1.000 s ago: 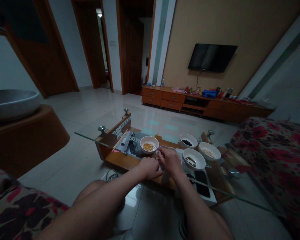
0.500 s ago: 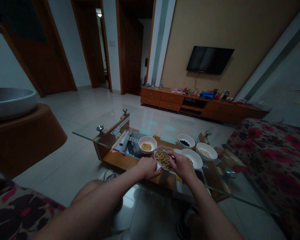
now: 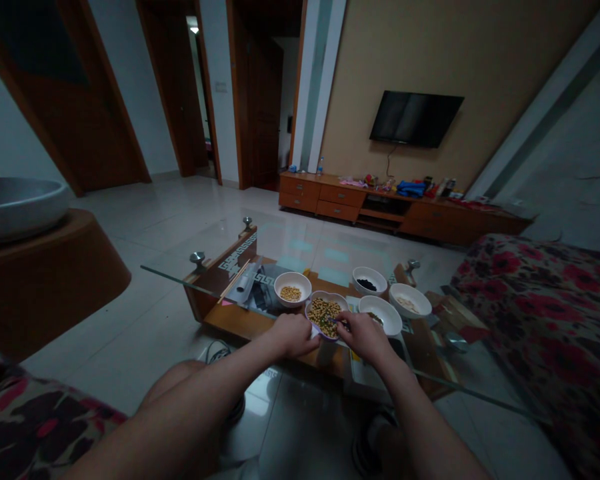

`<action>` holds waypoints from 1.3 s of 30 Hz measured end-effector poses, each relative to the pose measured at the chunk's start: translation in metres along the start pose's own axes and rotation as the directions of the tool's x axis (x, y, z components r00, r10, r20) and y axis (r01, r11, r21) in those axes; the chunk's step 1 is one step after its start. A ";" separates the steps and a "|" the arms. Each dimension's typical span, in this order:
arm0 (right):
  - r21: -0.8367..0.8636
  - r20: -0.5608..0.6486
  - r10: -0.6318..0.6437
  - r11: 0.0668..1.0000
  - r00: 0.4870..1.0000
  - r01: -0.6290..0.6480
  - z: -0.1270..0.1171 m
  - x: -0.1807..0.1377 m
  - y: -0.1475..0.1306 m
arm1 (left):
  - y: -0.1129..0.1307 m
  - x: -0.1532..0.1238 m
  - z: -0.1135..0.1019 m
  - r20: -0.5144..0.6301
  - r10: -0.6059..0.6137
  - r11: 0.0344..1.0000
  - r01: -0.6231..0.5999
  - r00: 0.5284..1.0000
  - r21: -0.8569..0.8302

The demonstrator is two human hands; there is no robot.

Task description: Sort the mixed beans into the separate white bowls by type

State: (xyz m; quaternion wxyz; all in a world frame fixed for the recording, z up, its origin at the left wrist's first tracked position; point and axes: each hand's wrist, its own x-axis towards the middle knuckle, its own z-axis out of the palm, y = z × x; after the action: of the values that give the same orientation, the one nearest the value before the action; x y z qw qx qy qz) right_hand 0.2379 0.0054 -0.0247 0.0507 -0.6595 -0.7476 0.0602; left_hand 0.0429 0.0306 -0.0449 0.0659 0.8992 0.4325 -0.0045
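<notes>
A white bowl with a purple rim (image 3: 307, 317) holds mixed yellow and green beans (image 3: 324, 310) on the glass table. My left hand (image 3: 295, 335) is closed on the bowl's near-left edge, where a pale tab shows by the fingers. Over the bowl's right side, my right hand (image 3: 363, 337) has its fingers pinched together among the beans. A small purplish sliver shows at its fingertips, too small to name. Just right of it stands a white bowl (image 3: 391, 320) with a few dark bits, partly hidden by that hand. Left of the bean bowl, another white bowl (image 3: 280, 288) holds yellow beans.
Farther back on the glass table (image 3: 180, 263) are a bowl of black beans (image 3: 367, 285) and a bowl of pale pieces (image 3: 409, 301). Chopsticks (image 3: 233, 283) and a printed sheet lie at left. A flowered sofa (image 3: 520, 293) stands to the right.
My right hand has shifted slightly down and left at the bowl, uncovering more beans. The left hand keeps its hold. The whole view has moved a little.
</notes>
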 end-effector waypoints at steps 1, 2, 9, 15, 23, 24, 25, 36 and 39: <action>-0.001 0.010 0.002 1.000 1.000 -0.002 -0.001 0.000 -0.001 | 0.000 0.000 0.000 0.003 -0.001 1.000 0.001 1.000 0.001; -0.001 0.018 0.001 1.000 1.000 -0.001 -0.001 0.000 -0.001 | 0.000 0.001 0.000 0.007 -0.004 1.000 0.004 1.000 0.001; 0.005 0.000 -0.026 1.000 1.000 0.026 0.000 0.000 -0.001 | 0.000 0.001 0.001 0.004 -0.011 1.000 0.011 1.000 0.000; 0.004 -0.005 -0.032 0.999 0.999 0.032 0.001 0.001 -0.002 | -0.001 0.000 0.001 -0.013 0.004 1.000 -0.003 1.000 0.009; -0.024 -0.004 -0.057 0.998 0.998 0.057 0.003 0.002 -0.001 | -0.001 0.001 0.002 0.002 0.002 1.000 -0.002 1.000 -0.001; -0.023 -0.003 -0.061 0.998 0.998 0.061 0.004 0.002 -0.001 | -0.001 0.001 0.002 0.007 0.001 1.000 -0.001 1.000 -0.001; -0.021 -0.002 -0.062 0.998 0.998 0.062 0.004 0.002 -0.001 | -0.001 0.001 0.002 0.012 0.002 1.000 -0.002 1.000 -0.002; -0.021 -0.007 -0.087 0.996 0.996 0.087 0.005 0.002 0.001 | 0.001 0.000 -0.002 0.017 -0.012 1.000 0.012 1.000 0.001; -0.014 -0.011 -0.094 0.996 0.996 0.094 0.004 0.002 0.001 | 0.001 0.000 -0.002 0.010 -0.007 1.000 0.007 1.000 -0.002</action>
State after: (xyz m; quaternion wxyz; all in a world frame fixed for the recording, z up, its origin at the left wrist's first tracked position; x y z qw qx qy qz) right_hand 0.2375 0.0077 -0.0288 0.0534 -0.6244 -0.7778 0.0488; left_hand 0.0435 0.0302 -0.0426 0.0691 0.8977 0.4352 -0.0090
